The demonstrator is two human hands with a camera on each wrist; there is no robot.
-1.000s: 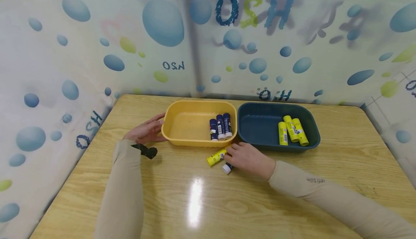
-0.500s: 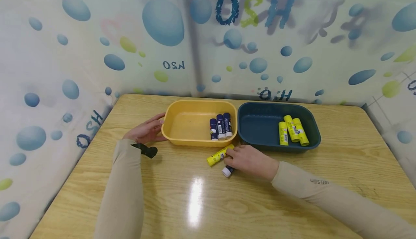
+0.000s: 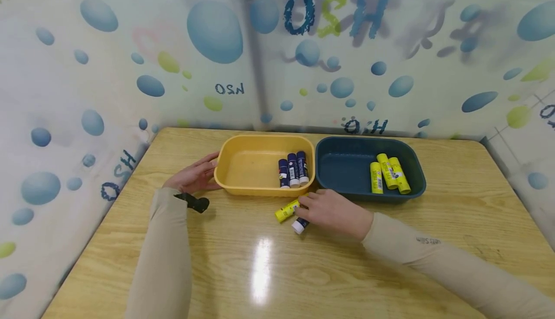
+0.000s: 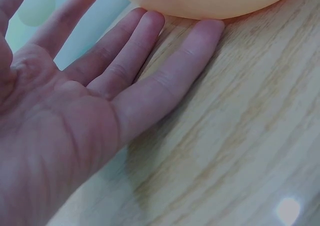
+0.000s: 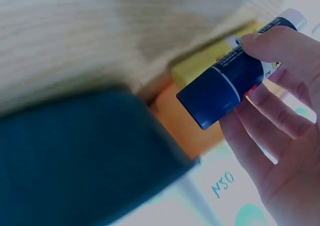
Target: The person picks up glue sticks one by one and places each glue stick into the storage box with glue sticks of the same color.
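My right hand (image 3: 333,213) pinches a dark blue glue stick (image 5: 225,86) between thumb and fingers; the head view shows little beyond its white end, while the right wrist view shows most of its barrel. A yellow glue stick (image 3: 286,211) lies just behind it, in front of the orange-yellow bin (image 3: 251,191), partly covered by the fingers. With fingers extended, my left hand (image 3: 192,174) touches the left side of that bin; the left wrist view shows fingertips against its wall. Inside the bin's right end lie three dark blue glue sticks (image 3: 294,169).
A dark teal bin (image 3: 347,165) stands directly right of the orange-yellow one and holds three yellow glue sticks (image 3: 388,172) at its right end. Both bins sit near the back of the wooden table (image 3: 234,261), before a wall (image 3: 165,30) printed with drops and letters.
The dark blue glue stick in my right hand has shifted slightly left and up over the last half second. The left hand stays at the bin, and the yellow stick keeps its place.
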